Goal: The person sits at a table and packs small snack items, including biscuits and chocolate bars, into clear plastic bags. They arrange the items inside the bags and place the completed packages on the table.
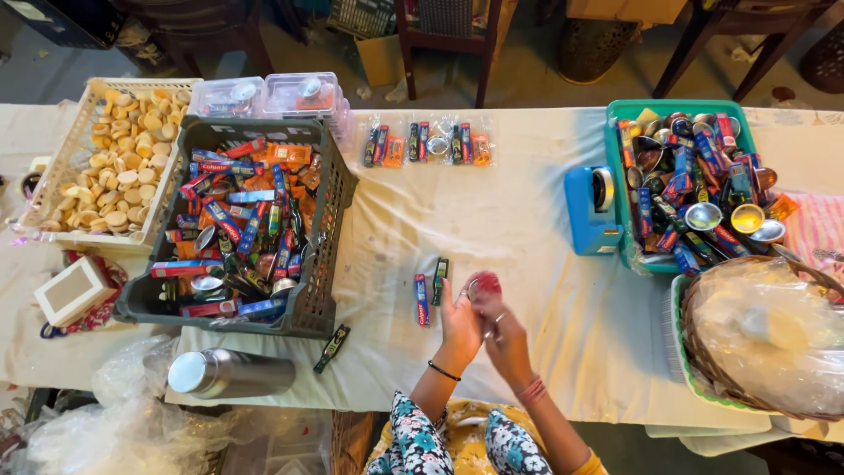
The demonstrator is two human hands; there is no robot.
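Hands (482,321) blurred — perhaps gripping small item (485,283).

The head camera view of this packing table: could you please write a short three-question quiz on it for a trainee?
1. True or false: the dark grey crate stands left of the hands.
2. What lies on the cloth just left of the left hand?
A. two small tubes
B. a spoon
C. a basket
3. What colour is the tape dispenser beside the green bin?

Key:
1. True.
2. A, two small tubes.
3. Blue.
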